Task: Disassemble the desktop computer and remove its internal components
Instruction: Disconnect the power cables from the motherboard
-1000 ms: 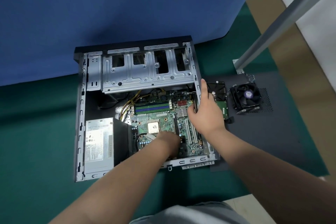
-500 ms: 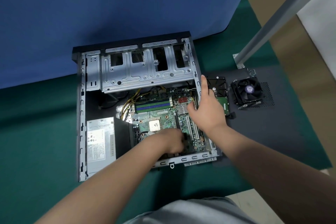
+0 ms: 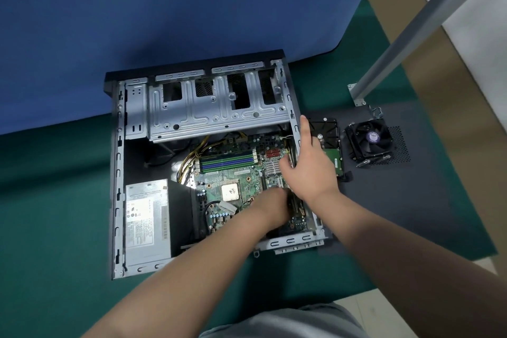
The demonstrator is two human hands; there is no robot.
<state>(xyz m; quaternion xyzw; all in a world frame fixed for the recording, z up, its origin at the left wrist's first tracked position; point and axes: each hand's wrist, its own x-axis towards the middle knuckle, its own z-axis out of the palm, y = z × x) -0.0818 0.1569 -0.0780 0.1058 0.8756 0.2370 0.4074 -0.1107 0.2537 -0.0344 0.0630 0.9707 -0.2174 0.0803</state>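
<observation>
1. Two hands are inside the open computer case (image 3: 118, 173) on the desk (image 3: 55, 214). My left hand (image 3: 271, 207) is curled over the motherboard's (image 3: 236, 173) lower right; what it holds, I cannot tell.
2. My right hand (image 3: 307, 167) lies spread against the case's right wall.
3. As I judge it, yanking risks flexing the board or scraping knuckles on the sheet-metal edges.
4. Room is tight here, with the drive cage (image 3: 216, 110) above and the hard drive (image 3: 327, 134) and cooler fan (image 3: 369, 141) just outside.

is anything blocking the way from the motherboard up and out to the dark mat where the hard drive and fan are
Partly. The motherboard is open from above, but the case's right wall stands between it and the mat, so it must be lifted over. Both hands are on that side.
</observation>
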